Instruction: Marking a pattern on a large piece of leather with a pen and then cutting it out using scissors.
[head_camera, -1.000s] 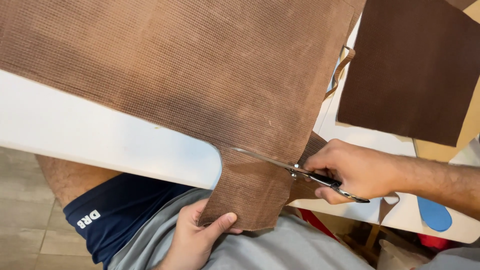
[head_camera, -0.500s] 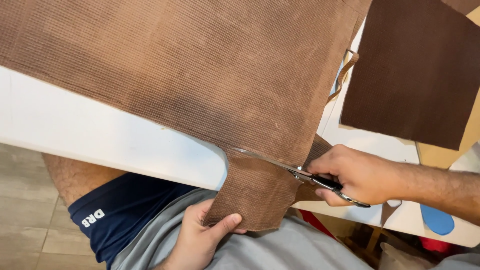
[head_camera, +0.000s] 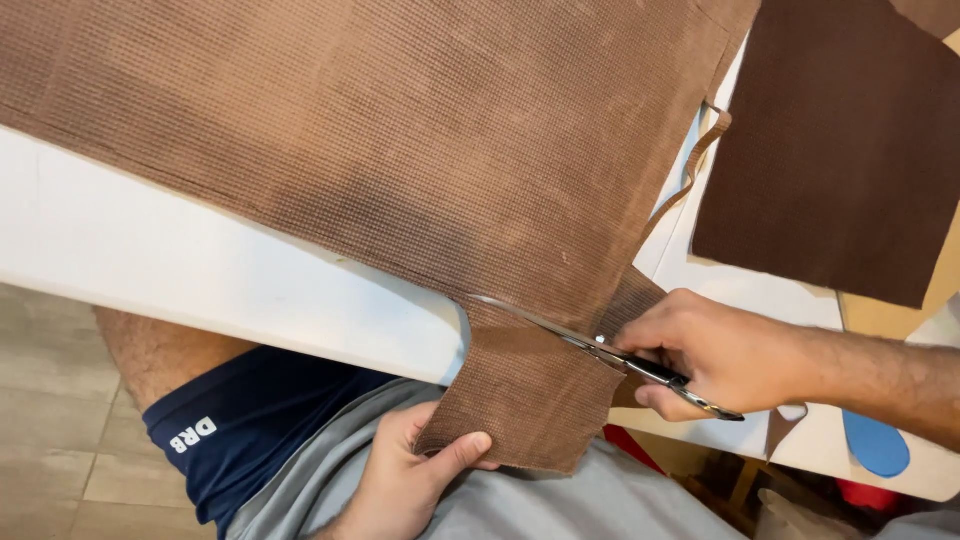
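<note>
A large sheet of light brown ribbed fabric (head_camera: 400, 140) lies over a white table (head_camera: 200, 270), one flap hanging past the table's near edge. My left hand (head_camera: 410, 475) pinches the lower corner of that hanging flap between thumb and fingers. My right hand (head_camera: 715, 355) grips a pair of metal scissors (head_camera: 590, 345). The blades lie across the fabric where the flap meets the sheet, pointing left. A narrow cut strip (head_camera: 690, 170) dangles at the sheet's right edge.
A darker brown fabric piece (head_camera: 840, 150) lies on the table at the upper right. A blue oval object (head_camera: 875, 445) sits near the table's right edge. My lap in grey shirt and navy shorts is below; tiled floor at left.
The view has shifted slightly. My right hand and the scissors have edged left along the cut, and my left hand keeps its hold on the flap.
</note>
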